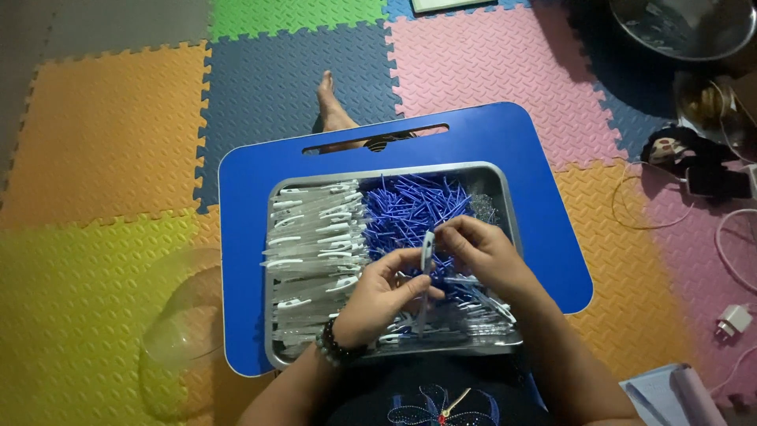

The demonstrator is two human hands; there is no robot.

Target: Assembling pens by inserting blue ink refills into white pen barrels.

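A person sits on the floor with a blue lap table (505,134) over the legs; on it sits a grey metal tray (506,197).

The left hand (378,296) is over the near middle of the tray; its thumb and fingers pinch the low part of a clear pen barrel (426,260); a dark bead bracelet (333,349) goes round the wrist. The right hand (481,248) is just beside it, a bit higher and to the right; its fingertips close on the top of the same barrel; both hands touch it, and it stands nearly upright between them, above the tray.

The left side of the tray is full of clear pen barrels with white clips (315,237), lying in rows; the far middle holds a pile of thin blue refills (410,207); more clear pens (473,312) lie at the near right corner, under the right arm.

A bare foot (331,102) shows past the far edge of the table; the floor is made of foam mats (110,134) in orange, yellow, pink, green and blue; a clear plastic bowl (177,331) lies on the yellow mat at the left; a white charger (733,319) and cords lie on the right; a metal bowl (686,28) is at the far right corner.
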